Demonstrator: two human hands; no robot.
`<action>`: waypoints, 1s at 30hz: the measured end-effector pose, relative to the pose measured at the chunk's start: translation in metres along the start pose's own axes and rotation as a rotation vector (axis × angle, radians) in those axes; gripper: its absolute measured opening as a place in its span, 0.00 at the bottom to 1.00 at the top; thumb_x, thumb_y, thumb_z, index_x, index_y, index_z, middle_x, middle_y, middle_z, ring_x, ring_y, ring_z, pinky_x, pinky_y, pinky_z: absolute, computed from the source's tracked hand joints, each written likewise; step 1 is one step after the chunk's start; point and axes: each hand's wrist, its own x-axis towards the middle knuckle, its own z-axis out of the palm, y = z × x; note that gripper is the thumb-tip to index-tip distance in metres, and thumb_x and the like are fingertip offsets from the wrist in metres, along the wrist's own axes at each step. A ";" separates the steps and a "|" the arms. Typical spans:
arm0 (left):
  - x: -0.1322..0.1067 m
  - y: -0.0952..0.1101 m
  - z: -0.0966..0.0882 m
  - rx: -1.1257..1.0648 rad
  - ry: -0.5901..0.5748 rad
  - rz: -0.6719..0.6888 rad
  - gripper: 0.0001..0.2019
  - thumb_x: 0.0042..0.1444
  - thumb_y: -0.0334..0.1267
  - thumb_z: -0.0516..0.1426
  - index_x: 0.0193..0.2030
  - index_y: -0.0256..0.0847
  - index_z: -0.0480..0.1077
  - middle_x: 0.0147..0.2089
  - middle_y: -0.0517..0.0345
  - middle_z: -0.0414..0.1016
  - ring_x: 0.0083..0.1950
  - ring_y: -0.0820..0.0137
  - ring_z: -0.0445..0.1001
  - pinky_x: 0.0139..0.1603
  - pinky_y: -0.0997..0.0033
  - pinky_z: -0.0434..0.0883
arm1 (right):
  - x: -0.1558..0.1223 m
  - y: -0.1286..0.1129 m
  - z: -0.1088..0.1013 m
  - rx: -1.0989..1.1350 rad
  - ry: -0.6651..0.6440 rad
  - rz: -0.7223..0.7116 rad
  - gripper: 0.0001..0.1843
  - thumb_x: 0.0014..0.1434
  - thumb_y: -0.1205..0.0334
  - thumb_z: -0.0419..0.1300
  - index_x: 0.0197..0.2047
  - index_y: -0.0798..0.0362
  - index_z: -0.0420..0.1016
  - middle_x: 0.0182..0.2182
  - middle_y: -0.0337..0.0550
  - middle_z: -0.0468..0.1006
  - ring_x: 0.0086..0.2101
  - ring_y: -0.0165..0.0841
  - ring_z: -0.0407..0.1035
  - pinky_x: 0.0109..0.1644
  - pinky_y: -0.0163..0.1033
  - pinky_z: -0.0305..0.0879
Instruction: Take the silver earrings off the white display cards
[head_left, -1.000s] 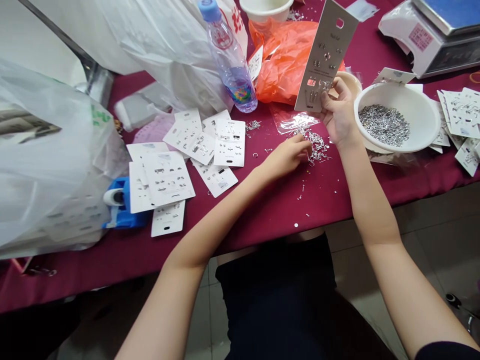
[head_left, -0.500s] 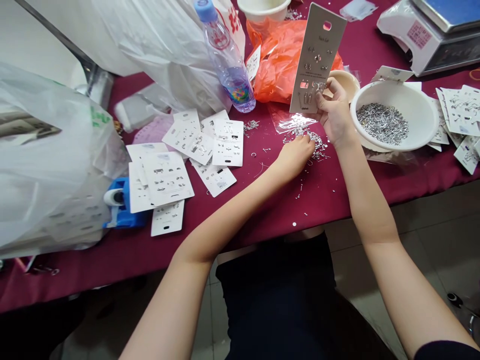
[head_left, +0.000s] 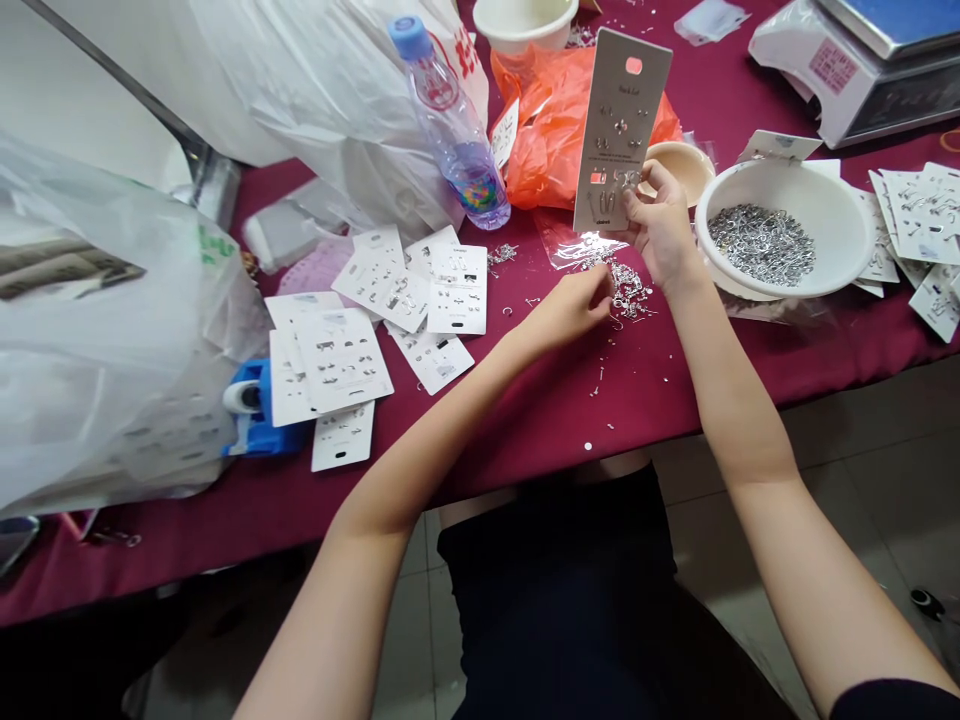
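Observation:
Upright in my right hand (head_left: 664,230) is a grey earring card (head_left: 622,120), pinched near its lower right corner; it has a hang hole at the top and small silver earrings fixed in rows. My left hand (head_left: 574,308) is closed at the near left edge of a loose pile of silver earrings (head_left: 631,290), its fingers curled in toward the thumb. Whatever those fingertips hold is too small to make out. A clear plastic bag (head_left: 574,245) lies flat behind the pile.
To the right stands a white bowl (head_left: 847,240) of small metal pieces, with a scale (head_left: 810,70) behind. Filled earring cards (head_left: 341,360) lie left, beside a blue tape dispenser (head_left: 259,410). A bottle (head_left: 461,150), an orange bag (head_left: 547,130) and white bags (head_left: 300,90) stand behind.
My left hand has drawn back slightly left from the middle of the earring pile to its edge. My right hand still holds the card, now a little lower and further left in view.

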 end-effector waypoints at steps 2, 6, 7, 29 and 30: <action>-0.014 -0.007 -0.008 -0.181 0.046 -0.008 0.04 0.58 0.27 0.55 0.37 0.40 0.65 0.36 0.57 0.76 0.36 0.74 0.73 0.42 0.71 0.73 | -0.003 -0.002 0.004 -0.009 -0.001 0.007 0.28 0.50 0.40 0.73 0.36 0.43 0.60 0.31 0.37 0.78 0.46 0.39 0.79 0.35 0.39 0.79; -0.046 -0.022 -0.027 -0.346 0.136 -0.066 0.04 0.58 0.30 0.57 0.38 0.41 0.65 0.37 0.57 0.78 0.38 0.75 0.76 0.43 0.72 0.74 | -0.016 -0.011 0.022 0.031 -0.085 0.023 0.27 0.49 0.44 0.75 0.38 0.44 0.63 0.38 0.39 0.81 0.45 0.39 0.79 0.36 0.41 0.80; -0.053 -0.026 -0.031 -0.350 0.171 -0.084 0.04 0.58 0.31 0.58 0.39 0.41 0.66 0.37 0.57 0.78 0.37 0.75 0.76 0.42 0.72 0.74 | -0.020 -0.014 0.028 0.037 -0.116 0.039 0.26 0.49 0.45 0.75 0.39 0.44 0.64 0.38 0.39 0.81 0.44 0.38 0.79 0.36 0.41 0.81; -0.118 -0.012 -0.048 -0.257 0.549 0.041 0.08 0.67 0.39 0.57 0.51 0.44 0.67 0.43 0.56 0.75 0.45 0.70 0.80 0.47 0.66 0.81 | -0.078 0.003 0.093 0.351 -0.706 0.319 0.22 0.47 0.48 0.77 0.31 0.48 0.70 0.28 0.32 0.71 0.23 0.28 0.73 0.26 0.36 0.78; -0.119 -0.011 -0.049 -0.248 0.545 0.039 0.08 0.68 0.39 0.57 0.51 0.44 0.67 0.43 0.56 0.75 0.45 0.70 0.80 0.47 0.65 0.82 | -0.078 0.002 0.093 0.341 -0.706 0.326 0.21 0.48 0.48 0.77 0.31 0.48 0.70 0.29 0.32 0.71 0.23 0.28 0.73 0.27 0.36 0.78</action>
